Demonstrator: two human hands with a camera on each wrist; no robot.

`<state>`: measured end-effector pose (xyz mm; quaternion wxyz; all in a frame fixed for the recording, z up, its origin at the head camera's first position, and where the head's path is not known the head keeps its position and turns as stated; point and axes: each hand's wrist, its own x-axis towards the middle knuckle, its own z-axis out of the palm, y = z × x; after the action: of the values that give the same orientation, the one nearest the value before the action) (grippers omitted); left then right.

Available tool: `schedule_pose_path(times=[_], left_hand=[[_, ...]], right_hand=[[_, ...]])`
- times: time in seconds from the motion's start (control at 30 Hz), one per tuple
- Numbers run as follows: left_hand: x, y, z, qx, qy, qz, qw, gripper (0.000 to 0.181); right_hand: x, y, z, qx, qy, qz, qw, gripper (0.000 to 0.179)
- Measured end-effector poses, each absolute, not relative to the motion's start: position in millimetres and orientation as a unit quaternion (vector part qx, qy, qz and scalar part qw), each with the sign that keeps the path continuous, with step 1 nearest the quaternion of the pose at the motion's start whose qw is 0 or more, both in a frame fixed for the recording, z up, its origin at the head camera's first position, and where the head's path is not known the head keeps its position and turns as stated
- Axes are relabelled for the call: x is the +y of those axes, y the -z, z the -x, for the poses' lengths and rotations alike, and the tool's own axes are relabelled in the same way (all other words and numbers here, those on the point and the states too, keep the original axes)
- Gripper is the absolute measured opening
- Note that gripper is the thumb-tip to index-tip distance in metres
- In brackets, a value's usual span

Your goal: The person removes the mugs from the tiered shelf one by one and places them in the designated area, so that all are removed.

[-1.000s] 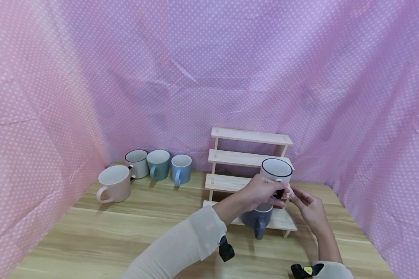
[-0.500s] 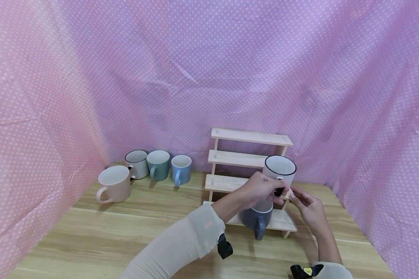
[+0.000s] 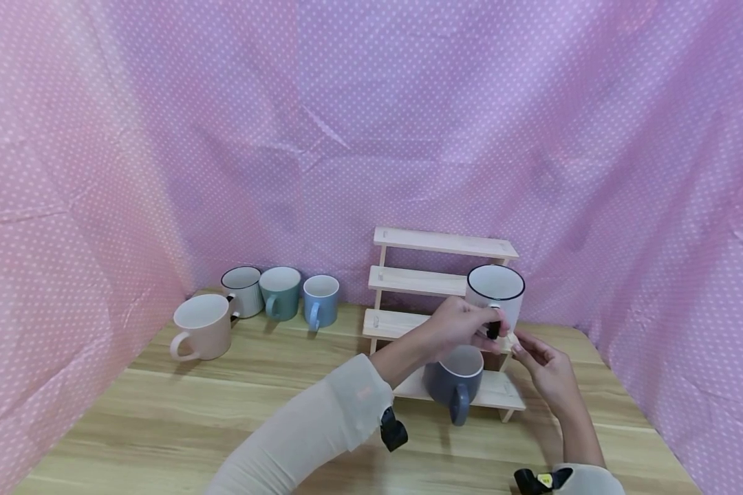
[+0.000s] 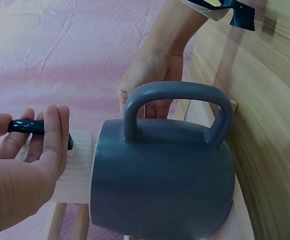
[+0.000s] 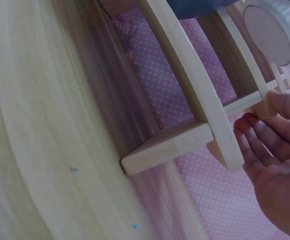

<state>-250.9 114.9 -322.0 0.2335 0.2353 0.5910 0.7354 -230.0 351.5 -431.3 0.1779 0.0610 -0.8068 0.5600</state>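
The white mug [image 3: 496, 294] is held by its dark handle [image 4: 31, 127], which is pinched in the grip of the left hand [image 3: 461, 328]; it is kept upright just above the right end of the rack [image 3: 433, 281], at about the level of the second shelf, and whether its base touches a shelf cannot be told, since the hand covers it. The right hand [image 3: 545, 371] is kept slack, fingers relaxed and holding nothing, with fingertips [image 5: 264, 106] at the rack's end, as if to steady it. A grey mug [image 3: 455, 379] stands on the lowest shelf, handle outward. Four more mugs [image 3: 261, 301] are left on the counter [image 3: 223, 412]. The white mug's body is cut off in the left wrist view, and only its underside is seen from the right wrist.
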Motion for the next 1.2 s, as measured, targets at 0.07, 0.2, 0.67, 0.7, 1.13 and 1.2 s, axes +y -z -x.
schedule_pose_path(times=[0.07,0.2,0.67,0.7,1.13,1.2], left_hand=[[112.7,319.9,251.4,0.592,-0.731,-0.248,0.230,0.028],[107.6,314.6,252.3,0.596,-0.723,-0.270,0.222,0.031],[76.9,303.1,266.4,0.613,-0.712,-0.284,0.191,0.031],[73.6,303.3,267.6,0.614,-0.712,-0.284,0.187,0.030],[16.7,299.2,279.8,0.638,-0.694,-0.298,0.148,0.030],[7.6,299.5,280.8,0.644,-0.692,-0.295,0.141,0.029]], right_hand=[[351.4,431.8,230.3,-0.804,-0.563,-0.063,0.181,0.044],[351.2,432.1,230.4,-0.802,-0.565,-0.066,0.184,0.044],[350.5,432.1,230.0,-0.795,-0.574,-0.066,0.184,0.045],[350.4,432.2,229.7,-0.796,-0.573,-0.066,0.183,0.045],[349.6,431.2,228.2,-0.799,-0.571,-0.059,0.181,0.046],[349.3,431.2,228.2,-0.796,-0.574,-0.061,0.180,0.046]])
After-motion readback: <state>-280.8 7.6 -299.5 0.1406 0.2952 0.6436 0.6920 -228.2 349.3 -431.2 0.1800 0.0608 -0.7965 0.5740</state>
